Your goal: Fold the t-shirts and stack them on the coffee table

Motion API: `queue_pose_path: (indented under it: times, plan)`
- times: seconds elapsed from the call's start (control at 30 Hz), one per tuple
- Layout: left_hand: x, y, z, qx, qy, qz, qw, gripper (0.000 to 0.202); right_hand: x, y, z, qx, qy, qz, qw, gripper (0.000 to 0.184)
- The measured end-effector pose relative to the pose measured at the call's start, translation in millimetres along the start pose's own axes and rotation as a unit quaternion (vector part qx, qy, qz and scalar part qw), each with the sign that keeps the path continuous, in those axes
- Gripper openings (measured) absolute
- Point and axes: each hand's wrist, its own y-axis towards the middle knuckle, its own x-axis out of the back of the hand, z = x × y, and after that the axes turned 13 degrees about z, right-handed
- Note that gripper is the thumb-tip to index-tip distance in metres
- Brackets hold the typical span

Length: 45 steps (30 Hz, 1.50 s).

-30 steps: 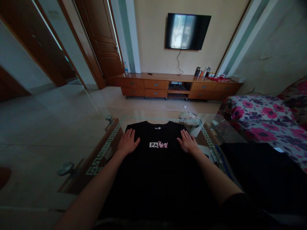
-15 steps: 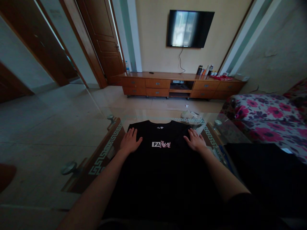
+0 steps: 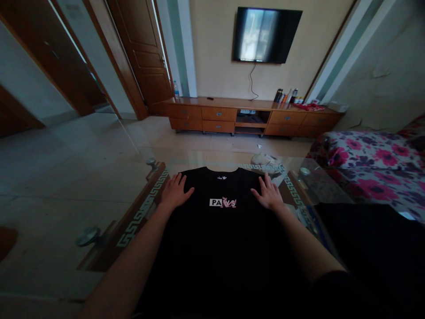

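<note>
A black T-shirt [image 3: 215,239] lies spread out on the glass table [image 3: 113,261], its neckline at the far side. Across its chest runs a small print with white lettering and a pink figure. My left hand [image 3: 174,191] rests flat on the shirt's left shoulder, fingers spread. On the opposite shoulder lies my right hand [image 3: 268,194], also flat with the fingers apart. The sleeves do not show clearly, and the shirt's lower part merges with the dark foreground.
A second dark folded garment [image 3: 368,235] lies to the right. Beyond the table stand a low wooden cabinet [image 3: 219,114] and a wall-mounted television [image 3: 267,35]. A flowered sofa [image 3: 365,155] is at the right, a wooden door [image 3: 146,57] at the back left.
My left hand has shifted slightly left and my right hand a little outward at the fingertips. Both stay flat on the T-shirt. The view has tipped slightly.
</note>
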Motion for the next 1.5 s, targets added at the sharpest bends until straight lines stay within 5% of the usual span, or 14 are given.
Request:
queue_pose_path:
  times: [0.27, 0.53, 0.67, 0.8, 1.17, 1.37, 1.5]
  plan:
    - [-7.0, 11, 8, 0.001, -0.011, 0.006, 1.000, 0.088, -2, 10, -15, -0.008, -0.018, 0.022, 1.000, 0.099]
    - [3.2, -2, -3, -0.036, -0.006, -0.060, 0.998, 0.065, 6, -3, -3, -0.016, -0.022, -0.012, 1.000, 0.089]
    - [-0.1, -13, -4, -0.083, -0.021, -0.007, 0.996, 0.070, 4, -12, 10, 0.020, -0.014, 0.042, 0.999, 0.091]
    - [-5.0, -19, -2, -0.101, -0.031, 0.000, 0.994, 0.074, -3, -12, 15, 0.004, -0.004, 0.032, 0.999, 0.089]
    - [0.9, -21, -14, -0.086, -0.077, -0.129, 0.985, 0.044, 0, -1, 5, 0.037, 0.120, -0.008, 0.992, 0.078]
    - [17.9, -35, 6, -0.140, -0.052, 0.007, 0.989, 0.056, 42, -22, -37, 0.095, 0.150, 0.005, 0.984, 0.063]
    - [17.6, -52, 15, -0.142, -0.048, 0.062, 0.987, 0.071, 35, -58, -51, 0.147, 0.076, 0.046, 0.985, 0.062]
